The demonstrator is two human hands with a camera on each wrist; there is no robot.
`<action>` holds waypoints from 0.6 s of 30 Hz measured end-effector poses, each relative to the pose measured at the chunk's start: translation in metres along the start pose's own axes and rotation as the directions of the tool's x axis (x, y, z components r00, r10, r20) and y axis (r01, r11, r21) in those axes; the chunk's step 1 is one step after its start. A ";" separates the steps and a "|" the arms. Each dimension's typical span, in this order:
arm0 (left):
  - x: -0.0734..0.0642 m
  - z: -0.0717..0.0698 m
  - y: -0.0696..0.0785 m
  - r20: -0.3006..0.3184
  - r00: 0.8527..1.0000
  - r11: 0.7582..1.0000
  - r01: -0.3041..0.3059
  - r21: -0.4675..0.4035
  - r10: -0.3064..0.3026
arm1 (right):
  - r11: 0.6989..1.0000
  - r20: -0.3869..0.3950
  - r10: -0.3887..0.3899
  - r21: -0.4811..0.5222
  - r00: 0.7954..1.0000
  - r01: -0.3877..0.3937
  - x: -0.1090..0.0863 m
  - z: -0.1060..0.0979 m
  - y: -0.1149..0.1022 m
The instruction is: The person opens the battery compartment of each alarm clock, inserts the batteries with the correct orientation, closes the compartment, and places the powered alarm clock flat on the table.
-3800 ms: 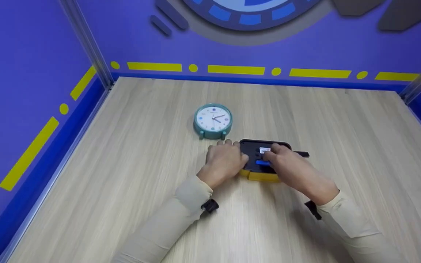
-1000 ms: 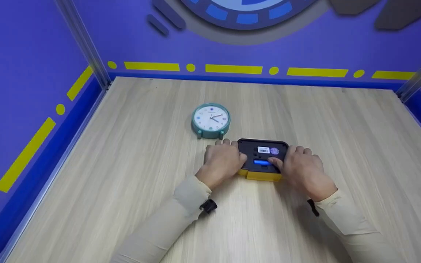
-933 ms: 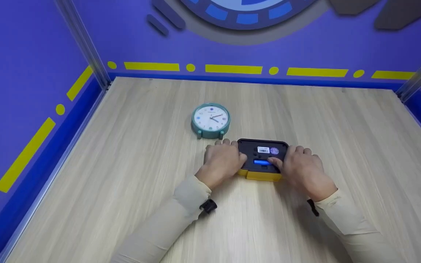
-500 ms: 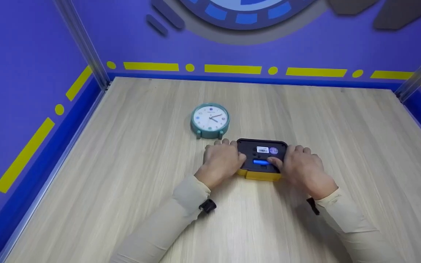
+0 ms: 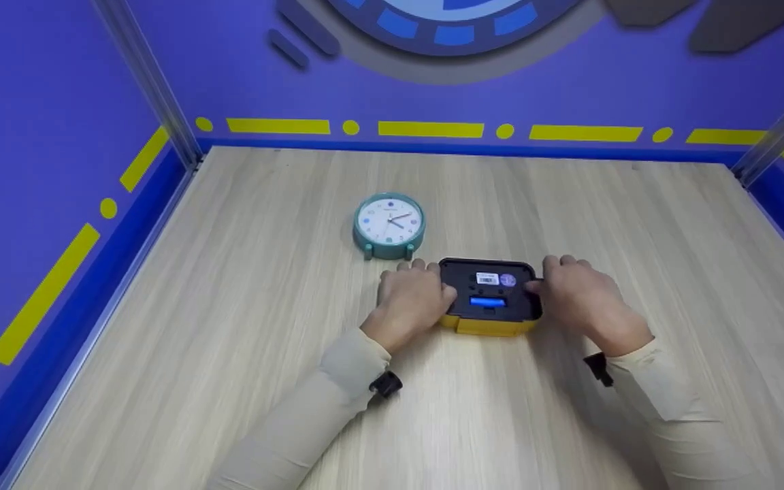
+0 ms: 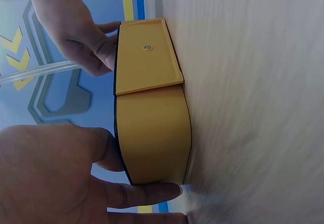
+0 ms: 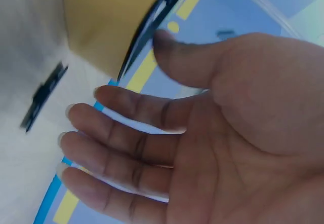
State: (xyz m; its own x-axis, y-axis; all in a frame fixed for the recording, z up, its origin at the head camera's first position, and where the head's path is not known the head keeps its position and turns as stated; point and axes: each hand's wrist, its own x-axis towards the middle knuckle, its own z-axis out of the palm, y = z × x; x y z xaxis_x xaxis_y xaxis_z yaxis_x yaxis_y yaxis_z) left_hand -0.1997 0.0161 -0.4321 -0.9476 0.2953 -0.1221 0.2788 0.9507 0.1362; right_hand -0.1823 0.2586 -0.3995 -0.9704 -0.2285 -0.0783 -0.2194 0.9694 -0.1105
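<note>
In the head view a yellow clock [image 5: 487,328] lies on its front, its black back [image 5: 467,275] facing up. A blue battery [image 5: 487,302] sits in the compartment of that back. My left hand [image 5: 411,299] grips the clock's left end, with the thumb [image 6: 104,148] by the back's rim and a finger along the end wall. My right hand [image 5: 586,299] is beside the right end, its fingers spread and holding nothing in the right wrist view. Below those fingers a narrow black cover [image 7: 44,97] lies on the table, mostly hidden in the head view.
A round teal alarm clock [image 5: 389,228] lies face up just behind my left hand. The wooden table [image 5: 283,272] is bounded by blue printed walls [image 5: 433,95] at the back and sides.
My right hand has left the battery, where its thumb pressed, and shifted right past the clock's end. My left hand keeps its grip, and the blue battery now shows whole.
</note>
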 end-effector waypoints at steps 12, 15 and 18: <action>0.000 0.001 0.001 0.009 1.000 1.000 0.011 0.015 -0.011 | 0.985 -0.143 -0.149 0.070 0.978 0.160 0.008 -0.007 0.033; 0.000 0.001 0.001 0.008 1.000 1.000 0.013 0.013 -0.013 | 0.979 -0.155 -0.178 0.068 0.972 0.191 0.012 -0.003 0.037; 0.000 0.000 0.001 0.005 1.000 1.000 0.010 0.014 -0.010 | 0.978 -0.131 -0.185 0.074 0.974 0.195 0.016 0.000 0.040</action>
State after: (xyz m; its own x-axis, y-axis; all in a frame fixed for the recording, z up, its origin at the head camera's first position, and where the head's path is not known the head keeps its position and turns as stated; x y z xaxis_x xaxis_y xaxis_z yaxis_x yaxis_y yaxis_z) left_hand -0.1992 0.0169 -0.4323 -0.9496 0.2860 -0.1282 0.2712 0.9548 0.1216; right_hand -0.2064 0.2935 -0.4052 -0.9179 -0.3899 0.0735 -0.3966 0.8968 -0.1964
